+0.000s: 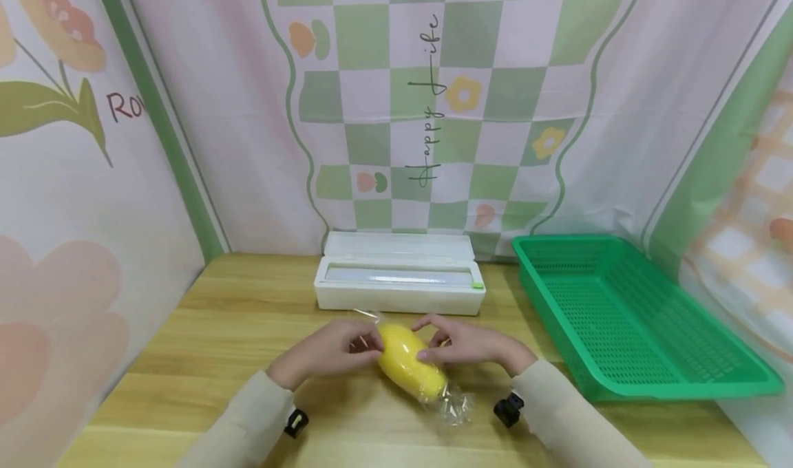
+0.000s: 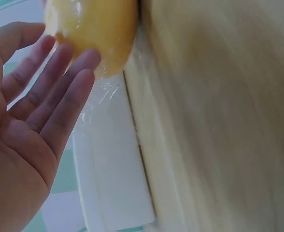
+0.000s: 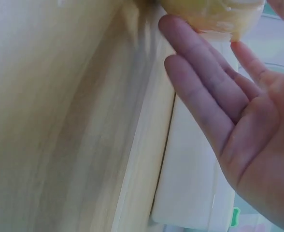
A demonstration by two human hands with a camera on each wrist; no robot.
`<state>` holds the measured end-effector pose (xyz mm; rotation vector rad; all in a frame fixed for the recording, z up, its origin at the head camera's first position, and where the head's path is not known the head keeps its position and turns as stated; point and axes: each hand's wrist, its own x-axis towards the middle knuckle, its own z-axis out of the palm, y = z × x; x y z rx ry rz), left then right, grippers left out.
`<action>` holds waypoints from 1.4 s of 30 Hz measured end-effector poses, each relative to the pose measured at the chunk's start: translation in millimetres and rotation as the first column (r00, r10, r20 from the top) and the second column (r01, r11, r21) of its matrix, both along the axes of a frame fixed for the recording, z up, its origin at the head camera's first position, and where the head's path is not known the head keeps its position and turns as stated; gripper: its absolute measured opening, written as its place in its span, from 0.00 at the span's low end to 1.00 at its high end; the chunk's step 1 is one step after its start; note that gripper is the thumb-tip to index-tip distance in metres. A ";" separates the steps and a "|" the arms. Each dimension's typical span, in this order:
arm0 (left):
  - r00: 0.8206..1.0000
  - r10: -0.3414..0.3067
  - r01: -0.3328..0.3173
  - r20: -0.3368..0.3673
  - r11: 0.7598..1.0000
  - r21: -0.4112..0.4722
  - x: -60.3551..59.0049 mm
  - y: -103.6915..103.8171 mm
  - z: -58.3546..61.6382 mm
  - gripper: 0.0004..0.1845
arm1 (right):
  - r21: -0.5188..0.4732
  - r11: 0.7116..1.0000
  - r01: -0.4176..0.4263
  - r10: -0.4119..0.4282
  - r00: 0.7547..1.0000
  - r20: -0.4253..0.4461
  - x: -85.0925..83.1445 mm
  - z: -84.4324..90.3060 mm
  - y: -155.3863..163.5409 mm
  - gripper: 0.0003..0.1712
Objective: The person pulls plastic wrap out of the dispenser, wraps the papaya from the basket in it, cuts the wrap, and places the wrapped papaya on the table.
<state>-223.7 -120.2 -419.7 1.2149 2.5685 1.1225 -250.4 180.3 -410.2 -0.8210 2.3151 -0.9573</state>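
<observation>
lemon (image 1: 409, 366), yellow and wrapped in clear film (image 1: 452, 406), lies on the desk (image 1: 217, 330) near the middle of its front edge, just in front of the white film dispenser (image 1: 399, 282). a loose tail of film trails off its near end toward the front edge, and a smaller twist sticks up at its far end. left hand (image 1: 334, 347) touches the lemon's left side with straight, spread fingers (image 2: 60, 72); the left wrist view shows the palm wide and flat, fingertips against the wrapped skin. right hand (image 1: 467, 341) meets the lemon's right side the same way, fingers (image 3: 200, 72) straight and palm wide, tips resting on the fruit. neither hand curls round it. green basket (image 1: 626, 316) sits at the desk's right edge, well apart from the lemon. dispenser stands along the back edge, against the checked curtain (image 1: 446, 96).
</observation>
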 end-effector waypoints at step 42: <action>0.901 -0.228 0.171 -0.369 0.969 -0.179 39.7 33.7 2.5 0.17 | 0.012 0.999 -0.041 0.042 0.992 -0.116 0.9 7.0 -4.1 0.28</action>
